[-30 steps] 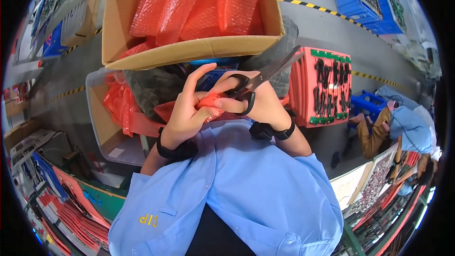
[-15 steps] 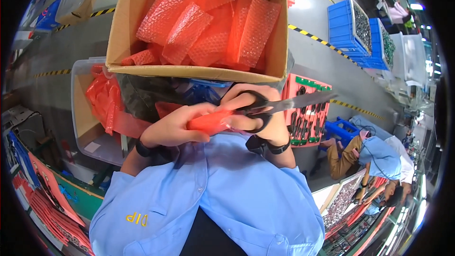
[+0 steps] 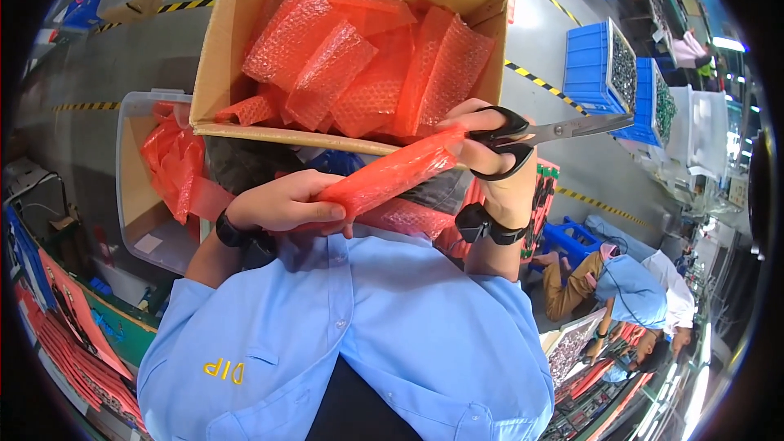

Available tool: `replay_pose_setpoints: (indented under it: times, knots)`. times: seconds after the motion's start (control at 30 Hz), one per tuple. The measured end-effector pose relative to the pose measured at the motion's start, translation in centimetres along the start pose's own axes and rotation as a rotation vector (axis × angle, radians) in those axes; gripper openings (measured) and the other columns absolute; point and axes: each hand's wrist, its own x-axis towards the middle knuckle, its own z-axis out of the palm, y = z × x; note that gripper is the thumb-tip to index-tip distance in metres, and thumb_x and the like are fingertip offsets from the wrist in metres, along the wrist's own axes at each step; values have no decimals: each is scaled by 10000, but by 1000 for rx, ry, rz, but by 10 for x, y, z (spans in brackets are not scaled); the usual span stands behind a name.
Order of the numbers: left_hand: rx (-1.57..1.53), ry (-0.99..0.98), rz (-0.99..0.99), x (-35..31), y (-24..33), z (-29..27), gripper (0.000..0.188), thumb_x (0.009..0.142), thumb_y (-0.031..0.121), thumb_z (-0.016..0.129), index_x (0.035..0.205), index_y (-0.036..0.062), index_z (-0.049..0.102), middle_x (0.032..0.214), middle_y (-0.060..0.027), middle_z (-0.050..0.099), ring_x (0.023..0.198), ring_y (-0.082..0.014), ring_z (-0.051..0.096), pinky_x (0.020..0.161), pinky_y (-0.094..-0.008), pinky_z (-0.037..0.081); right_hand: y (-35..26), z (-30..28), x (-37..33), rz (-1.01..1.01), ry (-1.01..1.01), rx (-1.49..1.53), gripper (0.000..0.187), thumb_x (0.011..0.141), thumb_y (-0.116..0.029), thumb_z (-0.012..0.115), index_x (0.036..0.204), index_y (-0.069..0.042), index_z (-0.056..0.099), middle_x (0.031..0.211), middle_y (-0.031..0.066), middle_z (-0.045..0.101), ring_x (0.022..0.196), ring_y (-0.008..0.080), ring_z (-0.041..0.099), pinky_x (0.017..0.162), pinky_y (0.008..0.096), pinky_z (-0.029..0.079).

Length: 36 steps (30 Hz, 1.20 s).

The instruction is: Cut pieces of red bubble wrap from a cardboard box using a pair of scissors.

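Observation:
A folded strip of red bubble wrap stretches slantwise between my hands, in front of my shirt. My left hand grips its lower left end between thumb and fingers. At the upper right end, my right hand pinches the strip and also has black-handled scissors looped on its fingers. The blades point right, away from the strip, and look closed together. More red wrap hangs below the strip, near my lap. Just beyond my hands stands a cardboard box holding several loose red bubble wrap pieces.
A clear plastic bin at left holds crumpled red wrap, with a strip trailing toward my left wrist. Right of my forearm is a red tray of dark parts. Blue crates stand farther right; a co-worker in blue sits nearby.
My right hand has moved right and slightly away from me with the scissors. The bunched wrap is now drawn out between both hands. My left hand has shifted slightly left.

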Motion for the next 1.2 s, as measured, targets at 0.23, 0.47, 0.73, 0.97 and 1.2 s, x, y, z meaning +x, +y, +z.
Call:
replay_pose_setpoints:
  times: [0.23,0.47,0.73,0.97,1.2]
  knots:
    - [231,178,48,6,-11,-2,292,1044,289,600,1041,2,653,805,-27,622,712,-100,542,670,-271,458,5,-20,12,-69,64,10,217,748,-31,751,948,54,746,912,161,706,759,210,652,676,273,513]
    - [-289,391,258,-13,-29,3,315,983,339,710,930,67,560,757,-17,584,712,-110,535,689,-282,461,-20,-25,11,324,191,-214,227,806,-85,797,985,44,743,899,110,718,808,177,673,700,296,526]
    - [64,613,613,35,0,25,685,647,264,1009,855,116,374,1057,-132,680,1056,-236,662,871,-300,503,5,36,-22,125,-148,-615,175,812,-74,784,914,52,716,985,142,708,852,273,708,745,347,535]
    - [-528,436,323,47,19,51,542,726,111,953,1099,21,571,1193,-123,669,1203,-179,613,921,-282,497,0,62,-36,103,-151,-764,144,794,-99,715,842,34,687,1240,153,636,879,364,671,765,437,545]
    - [149,266,-3,19,14,33,558,800,138,872,1289,34,625,1125,-80,698,1115,-162,657,919,-286,513,14,63,-34,-26,-400,-416,56,802,19,662,831,64,644,1259,164,627,1067,364,635,876,388,518]
